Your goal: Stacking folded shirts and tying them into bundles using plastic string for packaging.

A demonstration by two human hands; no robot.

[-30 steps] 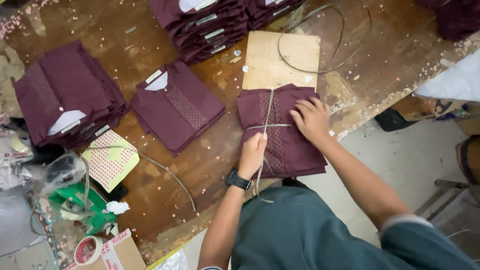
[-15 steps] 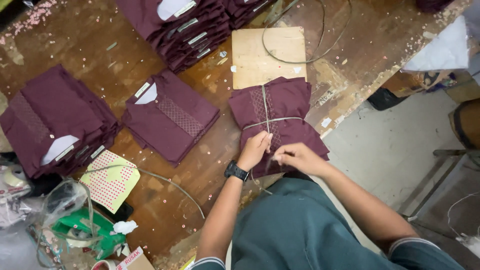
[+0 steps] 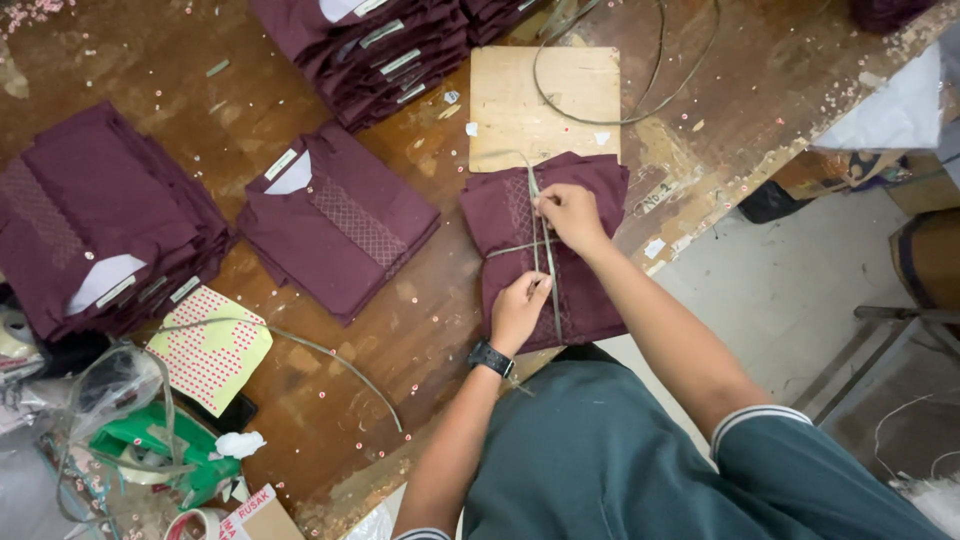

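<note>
So the bundle of folded maroon shirts (image 3: 545, 245) sits at the near edge of the wooden counter (image 3: 420, 330), right in front of the person, with a thin flat strap (image 3: 541, 250) crossed over the top of it. The right hand (image 3: 568, 213) is pinching the strap near where the 2 runs cross, fingers closed on it. The left hand (image 3: 520, 310), the one with the black wristwatch (image 3: 491, 358), is closed around the lower run of the strap at the near side of the bundle.

My guess on handling: the shirts are soft and squashy, light enough on their own but floppy, so the stack would sag or slide apart if grabbed by 1 corner. The strap looks thin and fairly stiff, probably a bit slick. Best grip is likely the crossing point, or both palms under the bundle's sides.

Around it: a cardboard sheet (image 3: 545, 95) just behind the bundle, a single folded shirt (image 3: 340, 225) to the left, and taller shirt stacks (image 3: 100, 215) further off.
</note>
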